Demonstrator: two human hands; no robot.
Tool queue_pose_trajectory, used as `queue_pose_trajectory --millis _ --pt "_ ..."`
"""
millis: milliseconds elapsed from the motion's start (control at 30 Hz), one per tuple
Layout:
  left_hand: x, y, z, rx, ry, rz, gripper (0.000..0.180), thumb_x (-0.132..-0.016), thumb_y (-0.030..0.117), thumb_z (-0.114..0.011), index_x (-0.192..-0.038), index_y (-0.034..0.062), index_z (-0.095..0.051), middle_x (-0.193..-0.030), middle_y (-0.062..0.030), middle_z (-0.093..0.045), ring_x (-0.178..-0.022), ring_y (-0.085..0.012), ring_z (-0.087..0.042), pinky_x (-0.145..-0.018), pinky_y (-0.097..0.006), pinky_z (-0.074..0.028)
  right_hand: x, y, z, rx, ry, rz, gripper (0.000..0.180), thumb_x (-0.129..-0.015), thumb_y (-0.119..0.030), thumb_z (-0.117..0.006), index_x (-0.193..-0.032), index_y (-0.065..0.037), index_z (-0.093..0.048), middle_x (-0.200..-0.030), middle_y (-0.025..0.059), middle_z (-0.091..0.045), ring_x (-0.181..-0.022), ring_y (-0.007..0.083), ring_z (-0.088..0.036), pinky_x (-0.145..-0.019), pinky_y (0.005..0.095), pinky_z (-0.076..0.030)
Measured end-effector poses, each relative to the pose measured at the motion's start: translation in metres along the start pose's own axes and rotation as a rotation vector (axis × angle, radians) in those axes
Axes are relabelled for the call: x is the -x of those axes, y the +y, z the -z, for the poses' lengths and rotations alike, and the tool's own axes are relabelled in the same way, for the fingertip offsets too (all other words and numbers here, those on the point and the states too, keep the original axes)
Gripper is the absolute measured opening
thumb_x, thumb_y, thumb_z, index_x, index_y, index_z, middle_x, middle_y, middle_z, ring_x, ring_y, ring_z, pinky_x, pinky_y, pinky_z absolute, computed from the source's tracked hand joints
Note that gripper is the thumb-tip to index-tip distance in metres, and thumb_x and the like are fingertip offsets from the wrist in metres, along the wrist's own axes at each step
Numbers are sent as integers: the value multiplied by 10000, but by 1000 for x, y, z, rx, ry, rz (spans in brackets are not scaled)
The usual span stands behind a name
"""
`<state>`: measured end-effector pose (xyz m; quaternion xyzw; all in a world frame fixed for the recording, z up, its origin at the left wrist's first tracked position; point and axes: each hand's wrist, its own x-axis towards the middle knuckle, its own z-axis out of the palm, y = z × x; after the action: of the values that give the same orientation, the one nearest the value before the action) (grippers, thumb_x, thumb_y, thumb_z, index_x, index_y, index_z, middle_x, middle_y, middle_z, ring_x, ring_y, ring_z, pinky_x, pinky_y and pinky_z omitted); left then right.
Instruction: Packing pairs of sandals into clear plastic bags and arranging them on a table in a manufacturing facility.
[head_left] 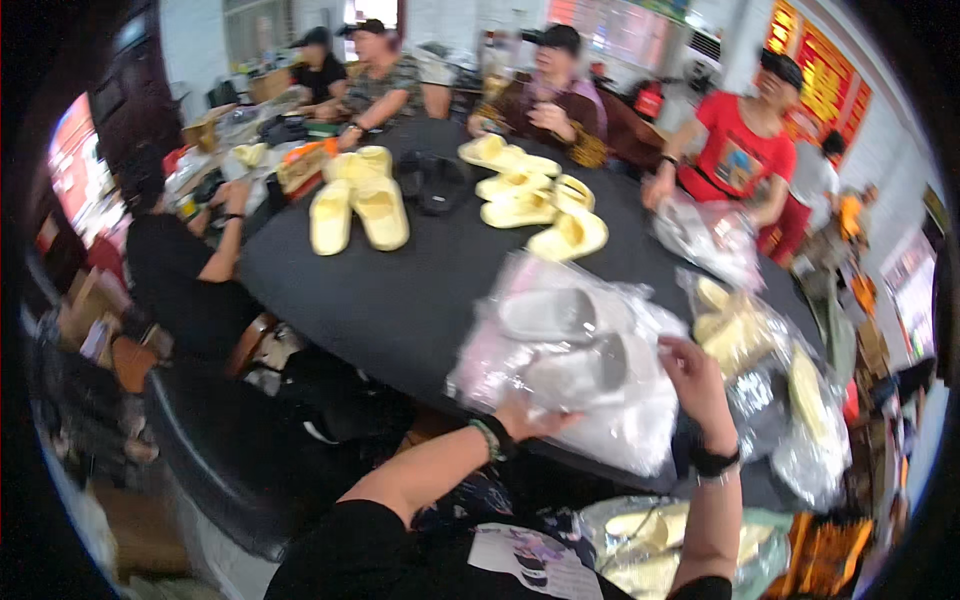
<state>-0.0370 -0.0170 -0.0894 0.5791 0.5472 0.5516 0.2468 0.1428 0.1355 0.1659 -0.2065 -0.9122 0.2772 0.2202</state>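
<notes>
A pair of light grey slippers [560,378] lies over a pile of clear plastic bags [640,430] at the table's near edge. My left hand [530,415] is closed at the near slipper's left end, its fingers along the underside and partly hidden. Just right of the slippers, my right hand [693,378] is raised by the pile's edge, fingers bent and apart, with nothing visible in them. Yellow slippers in clear bags [735,335] lie beyond it, beside a dark bagged pair [757,405].
Yellow slippers [380,212] and a black pair [435,182] stand on the black table [400,300]; more yellow ones [525,205] sit farther back. A person in red [735,150] handles a plastic bag across the table. A black chair [225,450] stands left; bagged slippers [650,530] lie below the right forearm.
</notes>
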Motion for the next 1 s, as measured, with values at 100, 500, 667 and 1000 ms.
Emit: queue_pose_trajectory --millis 100,500,667,1000 --pt "-21 34 -2 68 -98 89 728 -922 564 -508 -1479 131 -329 -1492 -133 -403 -1343 -328 -407 -1100 -556 -353 13 89 10 235 132 -118 379 -870 -192 -675 -1186 6 -606 -1068 222 -659 -945 375 -641 -831 402 -510" --pt "-24 55 -7 600 -57 457 605 -997 525 -340 -1462 139 -366 -1497 -80 -417 -1386 -291 -368 -1153 -480 -301 51 160 -22 206 60 -347 548 -788 -229 -748 -1226 31 -544 -907 219 -667 -862 371 -653 -766 423 -519" --pt "0 22 -1 736 -75 323 662 -927 573 -505 -1444 167 -426 -1490 -64 -436 -1383 -261 -364 -1190 -437 -222 60 115 -28 152 6 -302 417 -747 -126 -718 -1132 -29 -594 -710 174 -614 -655 314 -626 -620 399 -500" --pt "-13 120 33 -210 -422 502 707 -943 578 -423 -1490 134 -358 -1547 -72 -361 -1433 -244 -294 -1197 -357 -192 88 91 -33 410 -87 -248 481 -771 -96 -683 -1206 3 -501 -1114 259 -576 -1018 426 -566 -852 500 -458"
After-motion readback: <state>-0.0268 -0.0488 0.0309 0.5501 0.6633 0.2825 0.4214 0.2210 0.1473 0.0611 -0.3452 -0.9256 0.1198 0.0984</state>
